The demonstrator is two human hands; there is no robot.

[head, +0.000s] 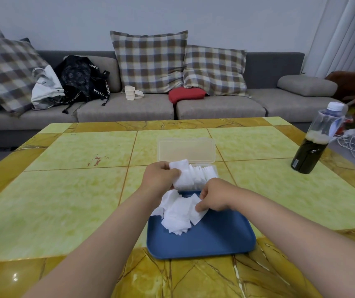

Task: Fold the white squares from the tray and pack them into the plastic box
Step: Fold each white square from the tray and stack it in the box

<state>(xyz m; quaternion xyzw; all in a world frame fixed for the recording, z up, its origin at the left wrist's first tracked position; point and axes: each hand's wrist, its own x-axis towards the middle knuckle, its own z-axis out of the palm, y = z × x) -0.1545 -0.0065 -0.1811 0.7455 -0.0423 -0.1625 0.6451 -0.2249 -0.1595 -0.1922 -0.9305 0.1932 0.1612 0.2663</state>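
A blue tray (215,239) lies near the table's front edge with a loose heap of white squares (177,214) in its far left corner. Just behind it stands the clear plastic box (212,169), lid (186,150) open and tilted back, with several folded squares standing in a row inside. My left hand (160,176) holds a folded white square (183,175) at the left end of the box. My right hand (214,197) pinches a white square at the top right of the heap on the tray.
A dark bottle (316,143) with a white cap stands at the table's right edge. The yellow-green tiled table (75,190) spreads to the left and right. Behind it runs a grey sofa (129,108) with plaid cushions and bags.
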